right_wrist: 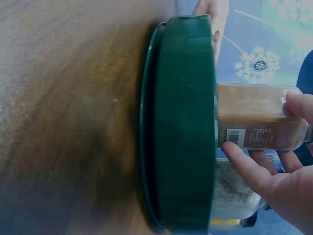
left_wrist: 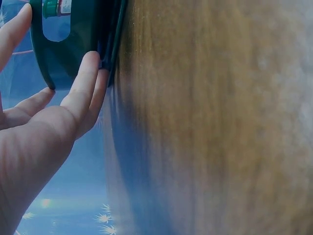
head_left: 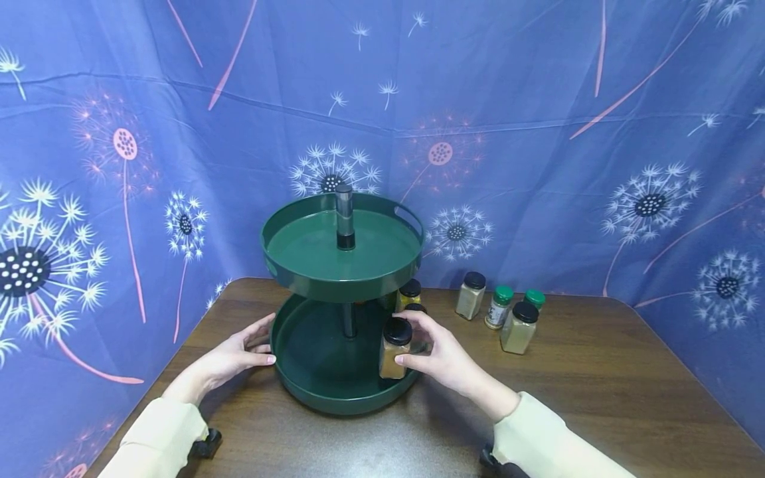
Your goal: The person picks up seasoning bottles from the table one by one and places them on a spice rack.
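A two-tier green round tray stand (head_left: 342, 287) has a grey post through its middle. My right hand (head_left: 439, 355) grips a spice jar (head_left: 391, 358) of brown powder with a black lid, upright at the front right of the lower tier (head_left: 323, 398). In the right wrist view, thumb and fingers lie on either side of the jar (right_wrist: 259, 134). My left hand (head_left: 236, 352) touches the lower tier's left rim with its fingers extended, as the left wrist view shows on the tray wall (left_wrist: 68, 58). Behind the gripped jar stand more jars, one yellow (head_left: 408, 295), partly hidden.
On the wooden table (head_left: 568, 385), right of the stand, are two black-lidded jars, one farther back (head_left: 470, 297) and one nearer (head_left: 518, 328). Beside them stand two green-capped bottles, one labelled (head_left: 499, 309), the other (head_left: 534, 299) partly hidden. A blue dandelion-print cloth (head_left: 514, 133) hangs behind.
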Motion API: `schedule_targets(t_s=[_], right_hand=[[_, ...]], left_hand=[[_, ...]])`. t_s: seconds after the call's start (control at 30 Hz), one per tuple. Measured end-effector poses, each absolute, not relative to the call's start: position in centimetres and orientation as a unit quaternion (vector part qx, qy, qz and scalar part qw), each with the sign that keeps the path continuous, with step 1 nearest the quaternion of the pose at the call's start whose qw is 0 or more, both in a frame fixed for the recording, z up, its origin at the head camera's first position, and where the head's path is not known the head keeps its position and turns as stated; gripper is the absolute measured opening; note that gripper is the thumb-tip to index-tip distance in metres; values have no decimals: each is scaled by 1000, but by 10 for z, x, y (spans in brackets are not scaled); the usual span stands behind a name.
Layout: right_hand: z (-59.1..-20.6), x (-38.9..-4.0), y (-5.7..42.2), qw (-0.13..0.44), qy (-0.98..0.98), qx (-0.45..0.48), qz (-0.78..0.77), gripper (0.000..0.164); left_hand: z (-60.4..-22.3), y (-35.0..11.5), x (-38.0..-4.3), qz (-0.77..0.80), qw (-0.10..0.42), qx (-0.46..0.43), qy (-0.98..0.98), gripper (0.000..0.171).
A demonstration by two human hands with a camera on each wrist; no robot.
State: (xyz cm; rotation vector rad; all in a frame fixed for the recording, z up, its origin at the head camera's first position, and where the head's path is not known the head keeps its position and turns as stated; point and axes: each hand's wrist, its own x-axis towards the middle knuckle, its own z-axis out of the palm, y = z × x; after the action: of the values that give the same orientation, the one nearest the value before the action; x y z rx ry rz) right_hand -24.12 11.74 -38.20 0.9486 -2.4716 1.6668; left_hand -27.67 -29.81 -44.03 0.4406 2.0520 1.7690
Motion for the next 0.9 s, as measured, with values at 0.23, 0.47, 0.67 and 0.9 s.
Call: schedule_targets(t_s=[0.23, 0.47, 0.67, 0.9], right_hand=[[-393, -243, 114, 4, -781, 308, 543, 62], [-397, -242, 110, -13, -778, 304, 550, 62], [-384, -232, 106, -9, -787, 300, 539, 61], [-376, -225, 104, -12, -792, 303, 529, 60]], left_hand=[[-440, -297, -277, 632, 199, 157, 732, 93], [-440, -298, -277, 630, 200, 157, 734, 93], [-439, -297, -276, 634, 197, 158, 731, 94], [-440, -296, -276, 635, 195, 163, 729, 93]])
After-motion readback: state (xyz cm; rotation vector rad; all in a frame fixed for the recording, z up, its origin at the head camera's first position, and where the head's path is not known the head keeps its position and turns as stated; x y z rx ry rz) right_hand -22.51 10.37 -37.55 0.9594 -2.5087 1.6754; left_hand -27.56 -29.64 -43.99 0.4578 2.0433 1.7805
